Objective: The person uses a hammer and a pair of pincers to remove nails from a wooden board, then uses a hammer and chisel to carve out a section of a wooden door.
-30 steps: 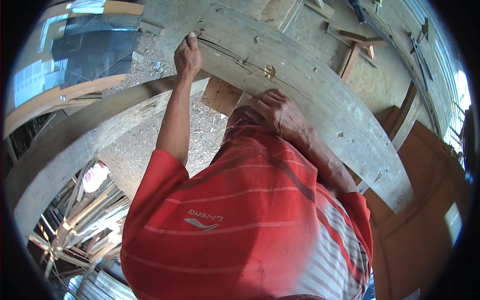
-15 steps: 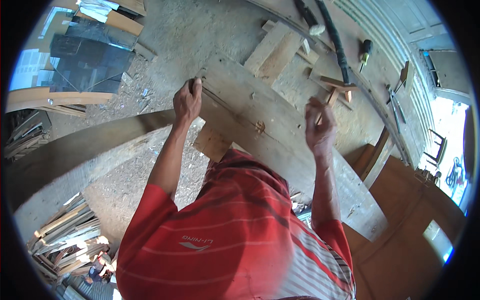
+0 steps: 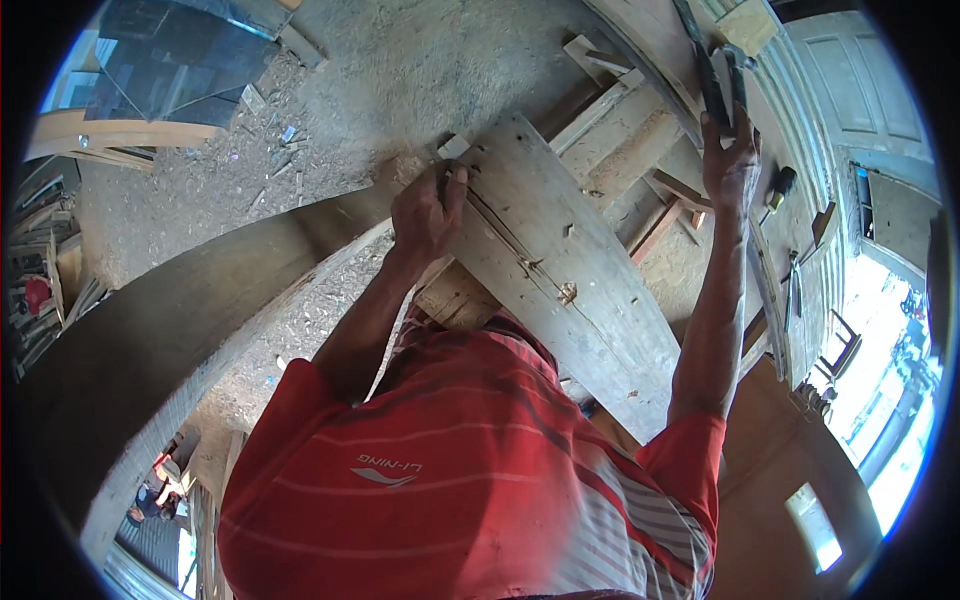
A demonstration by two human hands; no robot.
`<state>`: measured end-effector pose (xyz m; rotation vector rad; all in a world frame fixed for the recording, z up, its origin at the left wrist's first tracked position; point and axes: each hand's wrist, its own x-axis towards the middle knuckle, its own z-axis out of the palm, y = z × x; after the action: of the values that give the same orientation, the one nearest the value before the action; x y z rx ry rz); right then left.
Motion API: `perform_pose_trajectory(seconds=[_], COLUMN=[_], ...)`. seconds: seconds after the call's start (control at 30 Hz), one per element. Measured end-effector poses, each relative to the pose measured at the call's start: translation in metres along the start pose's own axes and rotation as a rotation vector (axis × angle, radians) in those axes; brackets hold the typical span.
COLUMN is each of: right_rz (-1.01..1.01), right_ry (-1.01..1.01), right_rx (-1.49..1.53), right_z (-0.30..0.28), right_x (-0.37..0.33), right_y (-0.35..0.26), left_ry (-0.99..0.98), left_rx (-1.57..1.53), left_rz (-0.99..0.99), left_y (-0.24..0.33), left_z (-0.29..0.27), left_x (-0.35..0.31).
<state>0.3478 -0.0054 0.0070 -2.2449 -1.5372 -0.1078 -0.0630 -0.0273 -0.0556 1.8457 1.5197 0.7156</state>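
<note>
A long weathered wooden board (image 3: 565, 245), with a crack and a knot, lies slantwise in front of me. My left hand (image 3: 428, 212) is closed on its left edge near the far end, thumb on top. My right arm reaches out to the far right over the workbench (image 3: 660, 35). There my right hand (image 3: 732, 168) has its fingers closed around the near end of a dark, long-handled tool (image 3: 711, 85); its exact kind is unclear. A short wood block (image 3: 455, 297) shows below the board, against my body.
A broad curved plank (image 3: 210, 255) stretches out at the left. On the bench lie a screwdriver-like tool with a dark handle (image 3: 780, 186) and pliers-like metal tool (image 3: 793, 290). Wood offcuts (image 3: 640, 150) sit beyond the board. Dark sheets (image 3: 180, 65) stand far left; shavings litter the floor.
My right hand has moved from above the board out to the far right and closed on the dark tool. My left hand remains on the board's edge. The view has shifted.
</note>
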Motion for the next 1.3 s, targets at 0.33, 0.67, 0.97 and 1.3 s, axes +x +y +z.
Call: perform_pose_trajectory(seconds=[0.33,0.67,0.97,1.3], right_rz=[0.117,0.433,0.17,-0.011], right_ry=[0.148,-0.023,0.049,-0.471], right_rx=[-0.036,-0.251,0.074,0.525], right_z=[-0.009,-0.031,-0.092,-0.076], right_x=[-0.008,-0.046,-0.102,-0.175], right_y=[0.003,0.212,0.031,-0.106], left_ry=[-0.07,-0.062,0.115,-0.563], left_rx=[-0.062,0.062,0.239,-1.16], left_rz=[-0.022,0.017,0.385,-0.309], left_y=[-0.003,-0.002,0.059,0.104], left_z=[0.008,0.011,-0.021,0.029], left_x=[-0.004,-0.007,-0.004,-0.032])
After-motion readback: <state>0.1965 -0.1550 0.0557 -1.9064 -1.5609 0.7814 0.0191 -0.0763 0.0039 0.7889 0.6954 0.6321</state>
